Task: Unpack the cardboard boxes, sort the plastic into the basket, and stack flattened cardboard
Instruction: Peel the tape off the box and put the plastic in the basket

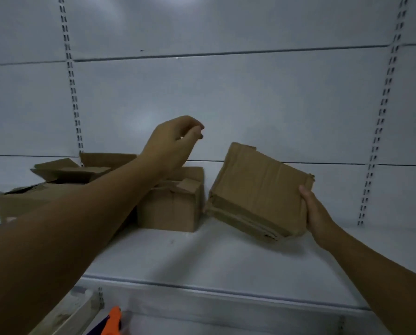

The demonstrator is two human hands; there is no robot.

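Observation:
My right hand (315, 213) grips the right edge of a flattened stack of cardboard (257, 192), held tilted with its lower left corner near the white shelf (202, 257). My left hand (175, 139) is raised above the boxes, its fingers curled with the tips pinched together; I cannot tell whether anything small sits between them. Under my left forearm stands a small taped cardboard box (173, 204). To its left sit open boxes (64, 175) with raised flaps, partly hidden by my arm.
White back panels with slotted uprights (72, 93) close off the shelf behind. The shelf's front edge (226, 288) runs across the lower view. Below it, at the bottom left, an orange object (113, 320) and a pale tray-like thing (69, 310) show.

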